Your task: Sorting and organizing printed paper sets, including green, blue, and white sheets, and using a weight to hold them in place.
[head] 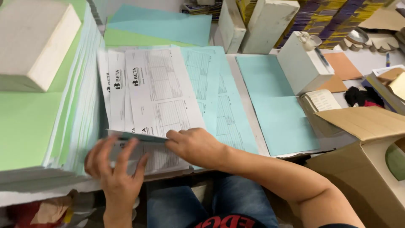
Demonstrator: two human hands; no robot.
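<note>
White printed forms (162, 90), fanned in an overlapping row on the table's near edge, pale blue forms (211, 84) beneath and to their right. Left hand (116, 169): fingers spread, resting on the near edge of the white sheets. Right hand (196, 145): fingers curled, pinching a sheet's lower edge. Tall stack of green and white paper (63, 114) at left, white block (36, 42) on top. Cardboard box (363, 169) at right.

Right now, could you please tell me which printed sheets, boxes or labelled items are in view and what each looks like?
White printed forms: fanned at table centre, black logos and grids.
Light blue printed forms: right of them, faint tables.
Cardboard box: lower right, brown, flap open.
Small open booklet: right, cream pages.
Left hand and right hand press the white forms' lower edge.
</note>
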